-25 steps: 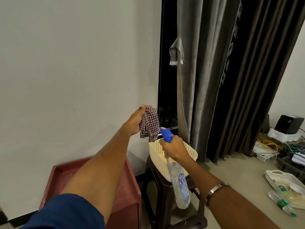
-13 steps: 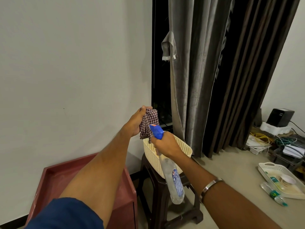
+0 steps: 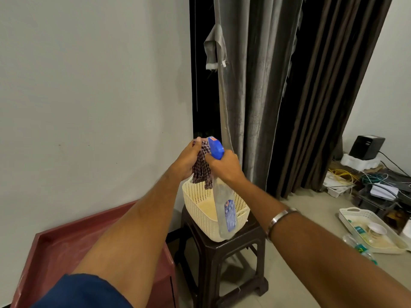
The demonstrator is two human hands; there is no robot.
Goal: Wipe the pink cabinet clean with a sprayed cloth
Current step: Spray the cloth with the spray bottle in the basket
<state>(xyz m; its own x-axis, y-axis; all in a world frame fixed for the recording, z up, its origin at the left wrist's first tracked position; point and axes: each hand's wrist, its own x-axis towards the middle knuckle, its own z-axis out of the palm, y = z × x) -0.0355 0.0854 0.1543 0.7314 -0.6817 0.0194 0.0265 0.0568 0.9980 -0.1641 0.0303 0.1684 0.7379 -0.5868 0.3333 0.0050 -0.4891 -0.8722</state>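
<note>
Since a second before, both hands had drawn together, the bottle's nozzle now right against the cloth. My left hand (image 3: pixel 189 158) bunched the checked cloth (image 3: pixel 202 168) while my right hand (image 3: pixel 224 166) gripped the spray bottle (image 3: pixel 224 207) over the cream basket (image 3: pixel 200 207), probably to catch drips. Low on my left, below that arm, sat the pink cabinet (image 3: pixel 66 243), dull, reddish and unwiped.

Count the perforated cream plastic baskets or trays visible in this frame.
2. One cream basket sits on the dark stool below the hands; one shallow tray lies on the floor at right. The clutter there may hide others.
</note>
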